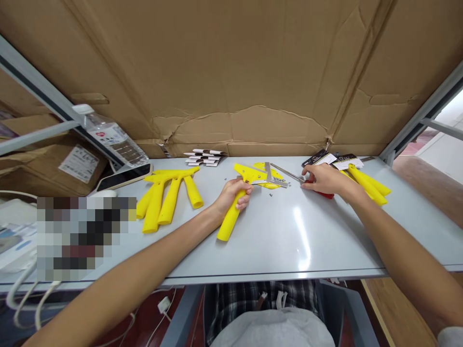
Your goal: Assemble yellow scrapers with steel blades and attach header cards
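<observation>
My left hand (pixel 234 198) is closed around the neck of a yellow T-shaped scraper handle (pixel 228 222), tilted with its butt toward the table's front edge. Beside its head lie flat metal strips (pixel 268 172), over yellow pieces (pixel 261 166) and small screws (pixel 282 180). Whether a strip is fixed to the handle, I cannot tell. My right hand (pixel 320 177) closes its fingers on a screwdriver near where shaft meets red handle (pixel 326 195). The screwdriver's shaft (pixel 287 172) points left toward the metal strips. My palm hides part of the red handle.
Several yellow handles (pixel 164 200) lie at left, more yellow handles (pixel 369 185) at right beside black-and-white cards (pixel 349 161). Folded cards (pixel 205 157) sit at the back. A phone (pixel 125 177) and a plastic bottle (pixel 112 135) are back left. Cardboard (pixel 235 72) walls the rear.
</observation>
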Demonstrator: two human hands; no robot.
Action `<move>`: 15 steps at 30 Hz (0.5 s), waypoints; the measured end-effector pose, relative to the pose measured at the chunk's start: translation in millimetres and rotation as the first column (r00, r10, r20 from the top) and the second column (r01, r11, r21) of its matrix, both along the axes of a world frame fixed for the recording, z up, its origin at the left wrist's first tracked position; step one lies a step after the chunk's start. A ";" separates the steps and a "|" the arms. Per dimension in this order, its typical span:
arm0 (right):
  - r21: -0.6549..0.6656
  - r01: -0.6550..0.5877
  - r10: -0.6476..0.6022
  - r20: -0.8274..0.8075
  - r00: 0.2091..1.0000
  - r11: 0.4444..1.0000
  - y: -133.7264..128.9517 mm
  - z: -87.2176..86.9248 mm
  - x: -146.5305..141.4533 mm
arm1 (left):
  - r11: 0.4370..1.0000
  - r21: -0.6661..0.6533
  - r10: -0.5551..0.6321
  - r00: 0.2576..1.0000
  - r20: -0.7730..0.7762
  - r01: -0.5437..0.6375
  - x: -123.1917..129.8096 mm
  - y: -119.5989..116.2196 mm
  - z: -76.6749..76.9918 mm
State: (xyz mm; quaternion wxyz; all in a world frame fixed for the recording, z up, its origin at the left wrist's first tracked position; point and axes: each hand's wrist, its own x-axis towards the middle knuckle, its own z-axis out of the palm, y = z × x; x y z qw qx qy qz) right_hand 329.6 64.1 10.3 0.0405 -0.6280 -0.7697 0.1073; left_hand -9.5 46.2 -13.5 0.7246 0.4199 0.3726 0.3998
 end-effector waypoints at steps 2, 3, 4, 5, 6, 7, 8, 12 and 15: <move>-0.029 -0.022 0.022 -0.018 1.000 0.999 1.5 0.8 2.0 | 1.000 -0.010 0.013 1.000 0.005 -0.013 0.1 0.9 -1.0; -0.026 -0.032 0.031 -0.035 0.999 0.999 2.2 1.5 2.8 | 1.000 -0.015 0.021 1.000 0.006 -0.021 0.1 1.3 -1.6; -0.007 -0.038 0.037 -0.058 0.998 0.999 2.6 2.5 3.5 | 0.999 -0.020 0.031 0.999 0.008 -0.031 0.2 1.5 -2.3; 0.025 -0.036 0.038 -0.093 0.995 0.999 2.7 4.1 4.2 | 0.999 -0.022 0.043 0.999 0.011 -0.042 0.4 1.6 -2.9; 0.060 -0.024 0.033 -0.148 0.988 0.998 2.2 6.3 4.9 | 0.998 -0.022 0.055 0.998 0.016 -0.054 0.8 1.5 -3.2; 0.092 -0.005 0.026 -0.226 0.974 0.996 1.1 9.1 5.6 | 0.998 -0.020 0.067 0.997 0.024 -0.067 1.4 1.3 -3.3; 0.116 0.018 0.021 -0.321 0.947 0.993 -0.6 12.4 6.3 | 0.997 -0.016 0.081 0.996 0.034 -0.080 2.1 0.9 -3.0; 0.100 0.074 0.004 -0.621 0.784 0.992 -11.4 28.2 7.8 | 0.990 -0.016 0.142 0.988 0.057 -0.141 6.1 -1.0 1.8; 0.037 0.041 -0.006 -0.658 0.753 0.998 -18.2 37.3 8.4 | 0.982 -0.054 0.185 0.982 0.047 -0.182 8.4 -1.5 5.9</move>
